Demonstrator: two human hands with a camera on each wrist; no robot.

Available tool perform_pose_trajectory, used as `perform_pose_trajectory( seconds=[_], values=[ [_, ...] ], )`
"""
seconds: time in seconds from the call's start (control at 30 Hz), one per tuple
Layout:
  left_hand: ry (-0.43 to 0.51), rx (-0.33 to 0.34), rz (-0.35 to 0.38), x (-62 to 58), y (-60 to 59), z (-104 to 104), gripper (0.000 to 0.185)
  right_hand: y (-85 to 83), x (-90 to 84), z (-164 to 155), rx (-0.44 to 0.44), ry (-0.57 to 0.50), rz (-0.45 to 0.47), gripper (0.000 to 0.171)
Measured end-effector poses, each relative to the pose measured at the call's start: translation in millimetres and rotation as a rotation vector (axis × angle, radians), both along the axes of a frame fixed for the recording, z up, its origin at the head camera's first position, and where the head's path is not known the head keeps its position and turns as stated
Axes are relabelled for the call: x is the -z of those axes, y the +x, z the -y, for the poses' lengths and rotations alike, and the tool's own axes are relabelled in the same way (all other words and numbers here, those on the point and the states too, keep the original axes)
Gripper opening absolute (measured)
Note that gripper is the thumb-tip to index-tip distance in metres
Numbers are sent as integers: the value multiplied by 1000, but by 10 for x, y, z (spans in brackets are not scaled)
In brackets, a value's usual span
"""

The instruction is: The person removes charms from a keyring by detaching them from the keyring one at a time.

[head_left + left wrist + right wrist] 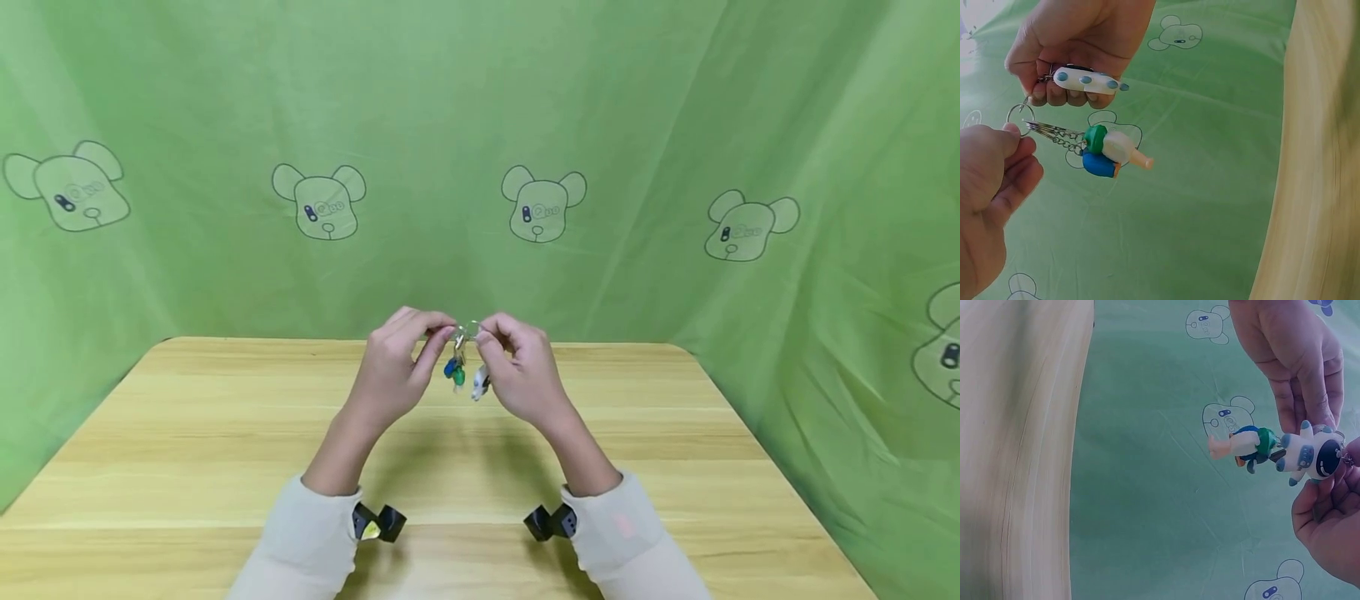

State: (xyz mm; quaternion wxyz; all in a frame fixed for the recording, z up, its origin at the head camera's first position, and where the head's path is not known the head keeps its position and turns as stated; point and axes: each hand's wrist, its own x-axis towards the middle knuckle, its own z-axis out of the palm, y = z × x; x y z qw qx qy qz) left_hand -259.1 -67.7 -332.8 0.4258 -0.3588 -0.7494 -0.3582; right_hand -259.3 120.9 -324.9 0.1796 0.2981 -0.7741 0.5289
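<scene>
From where I stand, green cloth (435, 92) printed with bear-head outlines surrounds a wood-grain table (225, 467). A person in pale sleeves (300, 542) reaches forward from the near side, both hands raised toward the far edge. The left hand (393, 367) pinches a metal split ring (1033, 114) between thumb and fingertips; from it, to the right, hang a green-and-white figurine (1113, 145) and a blue figurine (1099, 164) on short chains. The right hand (525, 371), fingers curled, grasps the chain end of a white keychain figure (1307, 455) with blue spots and a black face, dangling below it.
</scene>
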Motion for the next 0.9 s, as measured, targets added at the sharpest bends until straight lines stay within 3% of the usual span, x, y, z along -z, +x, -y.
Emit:
perform_pose_trajectory(
  seconds=[0.33, 0.5, 0.9],
  values=[
    [-168, -120, -158, 18, -5, -14, 7, 6, 24, -26, 18, 3, 12, 20],
    [-234, -184, -201, 34, -5, -33, 7, 4, 37, -31, 29, 17, 19, 20],
    [-45, -60, -88, 8, 3, -63, 7, -26, 5, 14, 35, 13, -18, 19]
  ],
)
